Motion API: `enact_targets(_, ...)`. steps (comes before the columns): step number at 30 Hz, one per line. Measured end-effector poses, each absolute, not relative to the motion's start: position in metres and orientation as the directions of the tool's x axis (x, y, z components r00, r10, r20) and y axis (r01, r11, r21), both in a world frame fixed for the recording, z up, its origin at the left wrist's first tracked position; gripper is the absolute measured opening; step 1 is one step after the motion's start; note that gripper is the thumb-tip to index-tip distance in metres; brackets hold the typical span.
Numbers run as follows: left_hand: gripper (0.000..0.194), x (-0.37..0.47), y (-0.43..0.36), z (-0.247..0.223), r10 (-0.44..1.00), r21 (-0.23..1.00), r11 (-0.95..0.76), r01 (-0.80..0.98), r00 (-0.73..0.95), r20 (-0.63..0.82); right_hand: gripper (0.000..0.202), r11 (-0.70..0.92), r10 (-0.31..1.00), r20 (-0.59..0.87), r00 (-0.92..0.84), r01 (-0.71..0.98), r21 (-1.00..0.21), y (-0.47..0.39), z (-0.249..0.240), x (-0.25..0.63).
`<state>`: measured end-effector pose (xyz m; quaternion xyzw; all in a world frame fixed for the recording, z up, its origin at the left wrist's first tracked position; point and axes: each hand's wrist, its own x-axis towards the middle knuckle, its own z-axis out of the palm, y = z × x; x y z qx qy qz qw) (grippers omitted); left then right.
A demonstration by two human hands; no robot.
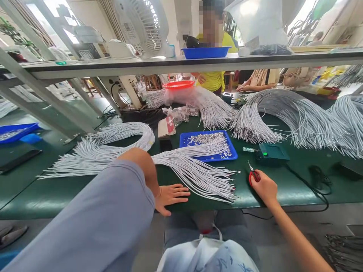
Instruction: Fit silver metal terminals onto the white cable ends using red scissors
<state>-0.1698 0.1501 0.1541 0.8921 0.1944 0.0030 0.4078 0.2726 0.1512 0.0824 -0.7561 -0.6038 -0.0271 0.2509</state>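
Observation:
My left hand (173, 196) lies flat on the green tabletop near its front edge, fingers stretched out, beside a fanned bundle of white wires (198, 170). Its bent forearm and grey sleeve cross in front of a second, coiled wire bundle (127, 139) and hide part of it. In my right hand (266, 186) are small red-handled scissors (255, 176), blades pointing away from me. The scissors are right of the loose wire ends and apart from them. Some wires of the fanned bundle extend over a blue tray (233, 152) with small metal pieces in it.
A dark green box (273, 154) with a lit green button stands beyond my right hand, its cable trailing right. Large wire bundles (300, 109) lie behind. A shelf (170, 65) spans the bench, holding a white fan (144, 28). A person in yellow (214, 79) stands opposite.

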Motion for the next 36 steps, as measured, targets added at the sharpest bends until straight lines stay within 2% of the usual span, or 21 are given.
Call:
enact_targets(2, 0.067, -0.167, 0.148, 0.158, 0.426, 0.748, -0.575, 0.333, 0.902, -0.074, 0.044, -0.173, 0.888, 0.348, 0.300, 0.920, -0.351, 0.150, 0.084, 0.272)
enact_targets(5, 0.061, -0.165, 0.148, 0.164, 0.352, 0.701, -0.675, 0.229, 0.936, 0.033, 0.043, -0.192, 0.884, 0.343, 0.318, 0.915, -0.355, 0.150, 0.087, 0.273)
enact_targets(7, 0.059, -0.164, 0.149, 0.167, 0.296, 0.678, -0.702, 0.218, 0.955, -0.001, 0.042, -0.180, 0.892, 0.337, 0.301, 0.921, -0.346, 0.150, 0.088, 0.273)
enact_targets(13, 0.066, -0.168, 0.151, 0.160, 0.289, 0.657, -0.675, 0.335, 0.940, -0.182, 0.038, -0.142, 0.912, 0.332, 0.241, 0.945, -0.295, 0.151, 0.089, 0.271)
enact_targets(18, 0.071, -0.178, 0.157, 0.145, 0.218, 0.611, -0.745, 0.266, 0.964, -0.154, 0.032, -0.091, 0.926, 0.336, 0.173, 0.965, -0.247, 0.153, 0.091, 0.269)
enact_targets(23, 0.076, -0.181, 0.165, 0.135, 0.146, 0.515, -0.840, 0.168, 0.986, -0.085, 0.029, -0.049, 0.921, 0.359, 0.153, 0.958, -0.281, 0.154, 0.089, 0.273)
enact_targets(24, 0.077, -0.184, 0.163, 0.133, 0.149, 0.480, -0.861, 0.170, 0.986, -0.081, 0.029, -0.044, 0.919, 0.363, 0.156, 0.953, -0.298, 0.154, 0.088, 0.273)
enact_targets(26, 0.074, -0.195, 0.152, 0.126, 0.273, 0.391, -0.877, 0.278, 0.959, -0.070, 0.030, -0.038, 0.913, 0.371, 0.169, 0.941, -0.337, 0.155, 0.086, 0.274)
enact_targets(27, 0.062, -0.203, 0.146, 0.121, 0.464, 0.328, -0.834, 0.443, 0.886, -0.014, 0.030, -0.034, 0.911, 0.374, 0.175, 0.934, -0.355, 0.155, 0.085, 0.274)
enact_targets(28, 0.045, -0.214, 0.139, 0.115, 0.705, 0.280, -0.700, 0.657, 0.699, 0.122, 0.031, -0.030, 0.909, 0.376, 0.179, 0.928, -0.370, 0.155, 0.085, 0.274)
enact_targets(29, 0.038, -0.225, 0.133, 0.108, 0.865, 0.290, -0.488, 0.823, 0.413, 0.285, 0.031, -0.023, 0.909, 0.376, 0.179, 0.923, -0.383, 0.155, 0.085, 0.274)
enact_targets(30, 0.040, -0.236, 0.128, 0.102, 0.917, 0.362, -0.279, 0.889, 0.135, 0.376, 0.030, -0.016, 0.910, 0.376, 0.176, 0.919, -0.393, 0.156, 0.085, 0.274)
enact_targets(32, 0.044, -0.251, 0.125, 0.094, 0.883, 0.565, -0.020, 0.825, -0.250, 0.397, 0.029, -0.002, 0.912, 0.374, 0.167, 0.915, -0.403, 0.157, 0.086, 0.273)
enact_targets(33, 0.047, -0.253, 0.126, 0.092, 0.862, 0.625, 0.046, 0.780, -0.347, 0.370, 0.029, 0.003, 0.913, 0.374, 0.163, 0.914, -0.405, 0.157, 0.087, 0.273)
enact_targets(34, 0.047, -0.252, 0.127, 0.092, 0.869, 0.624, 0.090, 0.776, -0.367, 0.331, 0.029, 0.007, 0.914, 0.373, 0.158, 0.914, -0.405, 0.157, 0.088, 0.273)
enact_targets(36, 0.043, -0.241, 0.130, 0.097, 0.931, 0.485, 0.102, 0.869, -0.255, 0.261, 0.029, 0.015, 0.916, 0.372, 0.149, 0.915, -0.403, 0.156, 0.088, 0.273)
